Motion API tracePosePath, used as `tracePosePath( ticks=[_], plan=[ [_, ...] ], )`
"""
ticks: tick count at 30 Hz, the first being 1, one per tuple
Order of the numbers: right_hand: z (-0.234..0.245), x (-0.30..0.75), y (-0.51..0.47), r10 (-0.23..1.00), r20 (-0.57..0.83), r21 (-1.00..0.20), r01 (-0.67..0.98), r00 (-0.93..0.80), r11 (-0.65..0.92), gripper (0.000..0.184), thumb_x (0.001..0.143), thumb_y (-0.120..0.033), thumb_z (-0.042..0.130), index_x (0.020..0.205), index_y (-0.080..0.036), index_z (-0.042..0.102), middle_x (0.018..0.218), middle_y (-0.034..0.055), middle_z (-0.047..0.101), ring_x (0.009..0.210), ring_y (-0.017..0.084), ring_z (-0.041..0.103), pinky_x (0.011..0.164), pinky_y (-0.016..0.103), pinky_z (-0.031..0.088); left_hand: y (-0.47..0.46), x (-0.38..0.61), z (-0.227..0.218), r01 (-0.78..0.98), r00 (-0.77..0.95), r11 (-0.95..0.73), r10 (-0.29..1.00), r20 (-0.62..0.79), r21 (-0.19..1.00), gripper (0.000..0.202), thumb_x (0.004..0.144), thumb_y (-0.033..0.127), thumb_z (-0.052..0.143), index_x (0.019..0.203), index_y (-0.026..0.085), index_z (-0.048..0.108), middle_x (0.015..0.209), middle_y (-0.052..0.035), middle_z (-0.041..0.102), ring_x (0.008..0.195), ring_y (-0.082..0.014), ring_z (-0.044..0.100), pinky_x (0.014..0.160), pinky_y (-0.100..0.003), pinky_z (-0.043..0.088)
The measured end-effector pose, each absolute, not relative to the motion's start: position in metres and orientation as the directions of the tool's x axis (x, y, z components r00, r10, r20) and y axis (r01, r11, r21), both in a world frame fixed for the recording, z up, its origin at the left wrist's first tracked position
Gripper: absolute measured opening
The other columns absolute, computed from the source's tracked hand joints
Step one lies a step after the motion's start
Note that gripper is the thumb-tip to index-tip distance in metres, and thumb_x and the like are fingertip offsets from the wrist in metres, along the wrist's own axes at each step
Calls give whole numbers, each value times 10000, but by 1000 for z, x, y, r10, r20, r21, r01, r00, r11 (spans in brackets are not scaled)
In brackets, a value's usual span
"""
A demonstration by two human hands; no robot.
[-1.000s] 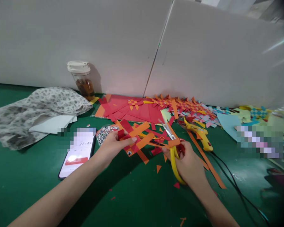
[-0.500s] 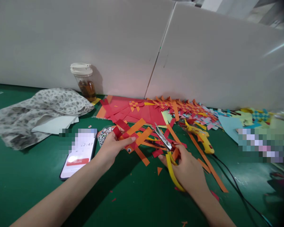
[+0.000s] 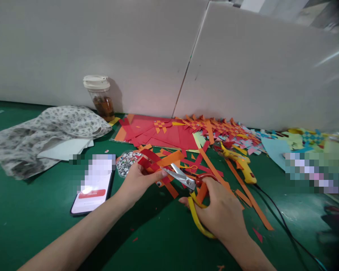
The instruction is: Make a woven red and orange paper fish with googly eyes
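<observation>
My left hand pinches a woven paper fish made of red and orange strips, with a googly eye on its lower side. Several strip ends stick out from it. In my right hand is a pair of scissors with one yellow and one red handle. Their blades stand apart and reach the fish close to my left thumb; whether a strip lies between them I cannot tell. An orange paper piece shows by the scissor handles. Behind my left hand rests a clear bag of googly eyes.
A yellow glue gun with a black cord lies right. Red paper sheets and several woven fish lie along the wall. Left are a phone, a patterned cloth and a lidded tea cup. Paper scraps are scattered about.
My right hand has moved left, bringing the scissor blades from beside the fish to its strips. The fish has turned in my left hand.
</observation>
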State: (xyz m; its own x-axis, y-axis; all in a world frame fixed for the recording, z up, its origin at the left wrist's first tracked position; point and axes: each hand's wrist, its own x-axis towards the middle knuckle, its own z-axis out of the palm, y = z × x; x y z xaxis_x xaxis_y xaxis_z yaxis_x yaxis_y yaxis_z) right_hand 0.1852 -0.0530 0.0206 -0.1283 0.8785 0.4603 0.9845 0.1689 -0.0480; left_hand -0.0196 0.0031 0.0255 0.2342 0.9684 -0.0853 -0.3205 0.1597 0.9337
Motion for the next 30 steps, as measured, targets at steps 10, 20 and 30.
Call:
tracePosePath(
  ticks=[10,20,30],
  plan=[
    [29,182,-56,865,478,-104,967,-157,232,474,675,-605,575,836,-164,510,672,44,575,604,196,567,507,265,414,-4,-17,31,-291,332,193,939,-90,937,187,653,162,736,803,125,632,807,-47,712,667,-137,644,612,-223,493],
    [29,182,-58,873,461,-130,962,-157,242,460,666,-582,600,840,-165,514,663,37,577,592,186,563,511,256,410,-8,-15,32,-340,317,219,942,-108,915,236,657,171,752,865,132,646,703,-22,690,650,-139,641,611,-225,500],
    [33,183,-60,887,434,-131,963,-159,237,469,658,-600,603,818,-171,505,646,30,579,583,184,569,500,251,408,-8,-16,32,-367,342,224,935,-92,903,189,669,166,749,837,143,664,753,-20,709,676,-119,648,604,-182,499]
  ],
)
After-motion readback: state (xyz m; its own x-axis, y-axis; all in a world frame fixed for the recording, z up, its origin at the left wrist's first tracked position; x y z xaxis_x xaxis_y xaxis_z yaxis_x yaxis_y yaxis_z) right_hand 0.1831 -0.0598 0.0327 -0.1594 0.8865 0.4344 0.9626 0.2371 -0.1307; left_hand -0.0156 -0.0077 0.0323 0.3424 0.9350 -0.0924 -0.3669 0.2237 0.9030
